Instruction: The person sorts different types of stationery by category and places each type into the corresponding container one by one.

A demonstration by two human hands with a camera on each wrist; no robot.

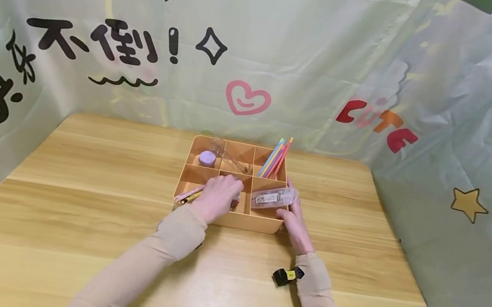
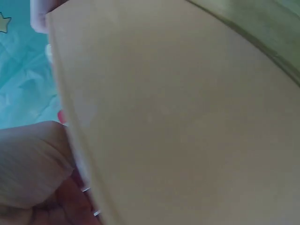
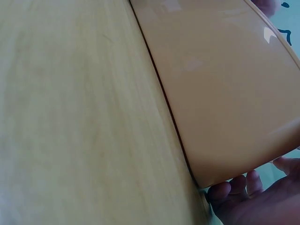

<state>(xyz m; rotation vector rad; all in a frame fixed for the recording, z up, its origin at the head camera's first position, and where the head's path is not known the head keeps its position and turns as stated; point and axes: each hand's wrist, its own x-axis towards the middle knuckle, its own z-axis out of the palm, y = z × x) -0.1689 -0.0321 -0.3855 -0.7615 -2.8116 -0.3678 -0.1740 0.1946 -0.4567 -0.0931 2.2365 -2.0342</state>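
A tan desk organizer [image 1: 246, 221] with several compartments stands on the table. My left hand [image 1: 218, 197] reaches down into its front middle compartment, knuckles up; the fingertips are hidden, and I cannot tell what they hold. Something dark red shows beside them. My right hand [image 1: 295, 223] grips the organizer's right side, and in the right wrist view its curled fingertips [image 3: 253, 183] lie along that wall. Close to this hand, a clear plastic case [image 1: 273, 197] with a label slants out of the front right compartment, over the rim. Pens [image 1: 190, 195] lean in the front left compartment.
Coloured sticks [image 1: 275, 158] stand in the back right compartment. A purple-lidded container [image 1: 207, 158] sits in the back left one, with a clear thin item [image 1: 232, 162] reaching into the back middle. A printed curtain [image 1: 305, 67] hangs behind the wooden table [image 1: 77, 213].
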